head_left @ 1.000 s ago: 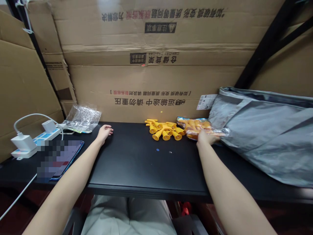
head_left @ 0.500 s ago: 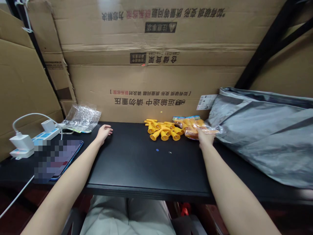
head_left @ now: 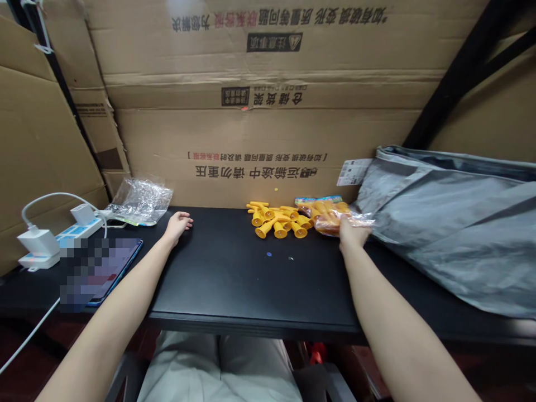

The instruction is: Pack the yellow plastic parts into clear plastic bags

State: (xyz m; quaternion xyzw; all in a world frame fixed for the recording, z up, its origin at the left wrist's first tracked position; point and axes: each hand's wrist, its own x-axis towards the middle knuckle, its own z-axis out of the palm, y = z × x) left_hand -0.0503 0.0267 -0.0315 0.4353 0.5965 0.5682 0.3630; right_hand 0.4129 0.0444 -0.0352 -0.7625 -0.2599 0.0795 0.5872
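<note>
My left hand (head_left: 178,228) rests on the black table at the left, fingers loosely bent and a little apart, with nothing in it. At the right, my right hand (head_left: 352,234) is at the near side of a clear plastic bag (head_left: 330,215) with a colourful top and several orange-yellow toy horns inside. Its fingers grip the bag's film, partly hidden by the hand and the shiny plastic. Just left of the bag lies a pile of yellow plastic toy horns (head_left: 280,229), their flared mouths facing me.
A grey fabric bag (head_left: 452,234) fills the right side. On the left are a crumpled clear wrapper (head_left: 144,198), a white power strip (head_left: 79,234) with chargers and a cable, and a phone (head_left: 113,273). Cardboard (head_left: 259,131) stands behind. Small bits (head_left: 269,254) lie on the table (head_left: 234,290).
The view has shifted very slightly. Both hands, the pile of horns and the bag stay in nearly the same places.
</note>
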